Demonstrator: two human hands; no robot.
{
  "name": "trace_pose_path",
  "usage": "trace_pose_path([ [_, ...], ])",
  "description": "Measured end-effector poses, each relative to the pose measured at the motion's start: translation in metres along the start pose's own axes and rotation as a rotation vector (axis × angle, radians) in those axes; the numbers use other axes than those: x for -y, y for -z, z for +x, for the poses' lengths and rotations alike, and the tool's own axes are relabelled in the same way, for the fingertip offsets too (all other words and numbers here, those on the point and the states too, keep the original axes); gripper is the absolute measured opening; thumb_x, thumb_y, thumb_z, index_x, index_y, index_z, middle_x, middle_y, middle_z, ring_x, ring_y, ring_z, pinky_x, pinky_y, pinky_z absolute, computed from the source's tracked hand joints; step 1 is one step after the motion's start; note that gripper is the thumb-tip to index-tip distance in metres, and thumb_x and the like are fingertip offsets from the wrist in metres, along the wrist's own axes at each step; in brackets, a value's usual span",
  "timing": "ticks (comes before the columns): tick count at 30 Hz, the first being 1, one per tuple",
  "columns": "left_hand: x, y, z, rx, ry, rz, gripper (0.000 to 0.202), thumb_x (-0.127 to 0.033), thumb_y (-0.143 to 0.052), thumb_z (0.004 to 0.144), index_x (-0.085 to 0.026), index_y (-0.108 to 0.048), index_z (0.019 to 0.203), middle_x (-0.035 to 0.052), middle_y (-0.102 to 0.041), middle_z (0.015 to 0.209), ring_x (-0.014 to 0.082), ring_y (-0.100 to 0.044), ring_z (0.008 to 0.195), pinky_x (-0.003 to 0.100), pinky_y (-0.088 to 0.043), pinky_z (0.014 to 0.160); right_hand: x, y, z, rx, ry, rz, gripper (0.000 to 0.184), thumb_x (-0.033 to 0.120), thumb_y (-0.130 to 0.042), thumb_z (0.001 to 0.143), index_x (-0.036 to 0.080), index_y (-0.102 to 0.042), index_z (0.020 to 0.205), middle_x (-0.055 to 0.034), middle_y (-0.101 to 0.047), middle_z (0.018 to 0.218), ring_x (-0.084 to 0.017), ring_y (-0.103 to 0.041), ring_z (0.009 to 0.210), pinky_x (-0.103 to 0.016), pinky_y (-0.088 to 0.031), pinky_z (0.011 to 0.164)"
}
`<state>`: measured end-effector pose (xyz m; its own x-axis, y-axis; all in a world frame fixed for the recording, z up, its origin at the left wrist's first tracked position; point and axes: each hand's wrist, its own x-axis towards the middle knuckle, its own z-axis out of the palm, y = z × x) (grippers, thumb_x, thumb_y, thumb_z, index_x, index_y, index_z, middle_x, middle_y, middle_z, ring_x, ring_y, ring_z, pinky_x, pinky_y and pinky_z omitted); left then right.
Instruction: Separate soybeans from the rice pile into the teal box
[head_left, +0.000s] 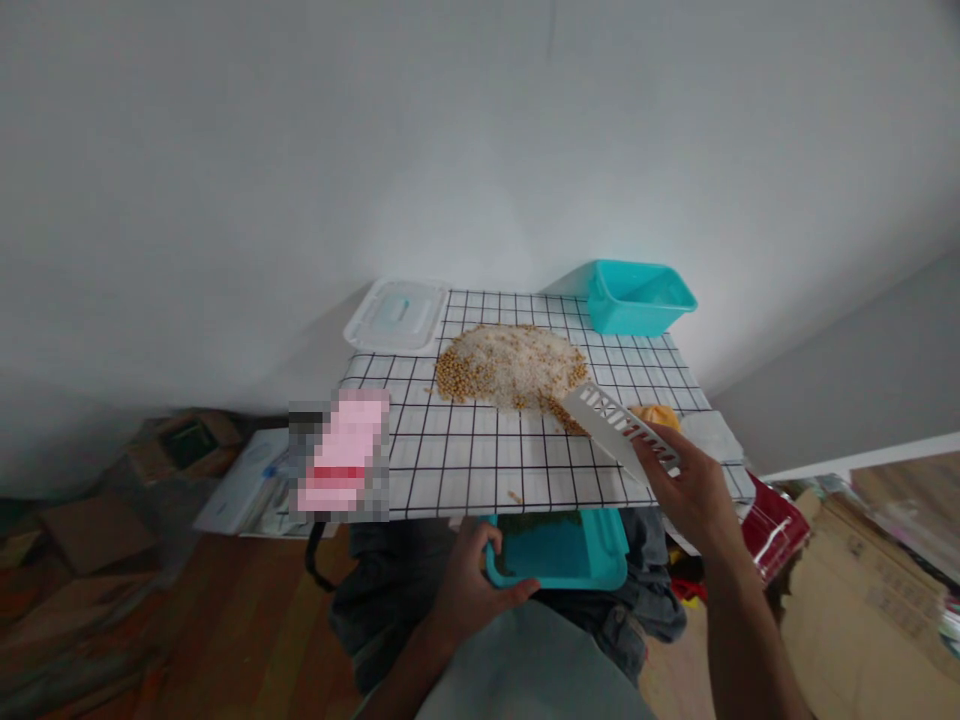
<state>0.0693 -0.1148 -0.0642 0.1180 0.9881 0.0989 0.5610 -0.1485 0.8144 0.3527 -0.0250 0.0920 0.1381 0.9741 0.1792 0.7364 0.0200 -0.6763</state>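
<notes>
While the right hand [686,485] gripped a slotted scraper [611,435], its tip by the near side of the grain pile [517,365] on the worktop [450,470], the left hand [480,580] grasped a tub [577,582] below the front edge. The step looked like raking grain; the next move seemingly called for a steady tub underneath.

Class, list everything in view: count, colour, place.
Gridded tabletop: one, white, centre
Bean and grain heap: one, tan and white, tabletop
Deep plastic bin: one, turquoise, back right
Rectangular plastic tub: one, turquoise, below near edge
Flat plastic lid: one, translucent, back left
Pixelated rectangle: one, pink, left edge
Slatted strip: one, white, over tabletop
Glossy packet: one, red, lower right
Cardboard pieces: several, brown, floor
Wall: one, grey, behind
Left hand: one, tub's rim
Right hand: one, on strip
</notes>
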Motion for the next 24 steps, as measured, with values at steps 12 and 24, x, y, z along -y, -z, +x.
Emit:
trace_pose_path([
  [12, -0.002, 0.003, 0.0, 0.014, -0.019, -0.021, 0.049, -0.047, -0.084, 0.067, -0.023, -0.046, 0.087, 0.001, -0.05, 0.09, 0.0197, -0.053, 0.083, 0.03, -0.042, 0.073, 0.029, 0.0, -0.015, 0.07, 0.02, 0.037, 0.037, 0.041, -0.058, 0.095, 0.018, -0.072, 0.12, -0.0092, -0.077, 0.106, -0.023, -0.073, 0.083, -0.025, -0.056, 0.053],
  [24, 0.002, 0.007, -0.003, -0.002, -0.02, -0.042, 0.048, -0.042, -0.084, 0.068, -0.023, -0.044, 0.086, 0.0007, -0.047, 0.092, 0.0205, -0.051, 0.087, 0.031, -0.042, 0.076, 0.041, -0.013, -0.029, 0.447, 0.25, 0.173, 0.026, 0.029, -0.055, 0.099, 0.028, -0.071, 0.119, -0.0031, -0.075, 0.113, -0.021, -0.07, 0.104, -0.03, -0.058, 0.087],
])
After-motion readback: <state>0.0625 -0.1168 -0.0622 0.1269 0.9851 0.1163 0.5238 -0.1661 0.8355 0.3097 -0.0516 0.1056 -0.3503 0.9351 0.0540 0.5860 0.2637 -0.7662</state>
